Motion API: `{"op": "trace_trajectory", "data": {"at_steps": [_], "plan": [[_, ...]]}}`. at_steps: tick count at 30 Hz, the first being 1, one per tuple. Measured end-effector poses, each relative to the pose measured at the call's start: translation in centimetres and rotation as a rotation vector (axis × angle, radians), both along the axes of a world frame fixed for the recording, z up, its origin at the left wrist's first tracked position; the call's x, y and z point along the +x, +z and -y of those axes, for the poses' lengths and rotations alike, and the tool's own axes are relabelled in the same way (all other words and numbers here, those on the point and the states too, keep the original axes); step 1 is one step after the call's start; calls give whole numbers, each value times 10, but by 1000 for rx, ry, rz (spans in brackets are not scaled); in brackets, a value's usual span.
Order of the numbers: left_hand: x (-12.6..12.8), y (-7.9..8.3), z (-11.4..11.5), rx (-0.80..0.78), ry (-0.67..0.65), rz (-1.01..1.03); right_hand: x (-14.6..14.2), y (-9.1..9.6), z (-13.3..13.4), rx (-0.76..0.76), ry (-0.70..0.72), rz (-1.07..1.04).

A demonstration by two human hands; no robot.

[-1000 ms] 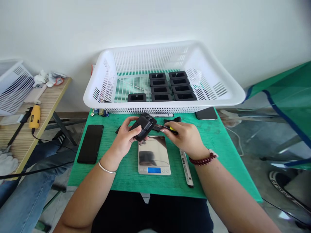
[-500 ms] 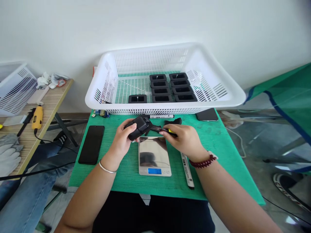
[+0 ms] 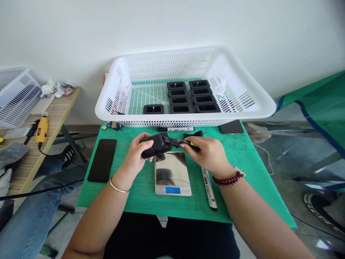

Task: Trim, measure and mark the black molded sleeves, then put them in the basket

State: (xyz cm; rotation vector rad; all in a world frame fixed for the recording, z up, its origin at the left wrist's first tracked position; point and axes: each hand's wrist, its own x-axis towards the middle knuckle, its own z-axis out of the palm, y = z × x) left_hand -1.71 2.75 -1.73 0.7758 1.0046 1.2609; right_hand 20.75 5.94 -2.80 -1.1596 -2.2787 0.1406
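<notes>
My left hand (image 3: 136, 155) is closed around a small black box-shaped part (image 3: 156, 145), held just above the far edge of a small digital scale (image 3: 172, 172) with a shiny steel plate. My right hand (image 3: 207, 154) pinches a thin black tool with a yellow part (image 3: 188, 144), and its tip meets the right side of the black part. A marker pen (image 3: 209, 187) lies on the green mat (image 3: 129, 194) under my right wrist.
A white slotted basket (image 3: 242, 108) at the back holds several black box parts (image 3: 192, 97). A black phone (image 3: 102, 159) lies left on the mat, another phone (image 3: 231, 127) and a pen (image 3: 176, 128) by the basket. Left, a wooden table (image 3: 54, 115) carries a yellow tool (image 3: 41, 129); another person's jeans-clad legs (image 3: 29, 212) are beside it.
My left hand has tipped the black part from upright to lying flatter and lower. My right hand has stayed at its side with the tool.
</notes>
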Motion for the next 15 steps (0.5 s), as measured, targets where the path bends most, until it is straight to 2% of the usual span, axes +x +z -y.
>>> {"op": "trace_trajectory", "data": {"at_steps": [2, 6, 12, 15], "plan": [[0, 1, 0, -15, 5, -5, 1, 0, 0, 0, 6, -22], [0, 2, 0, -67, 27, 4, 2, 2, 0, -41, 129, -66], [-3, 1, 1, -84, -79, 13, 2, 4, 1, -17, 78, -73], [-3, 0, 0, -92, -66, 16, 1, 6, 2, -30, 179, -98]]}}
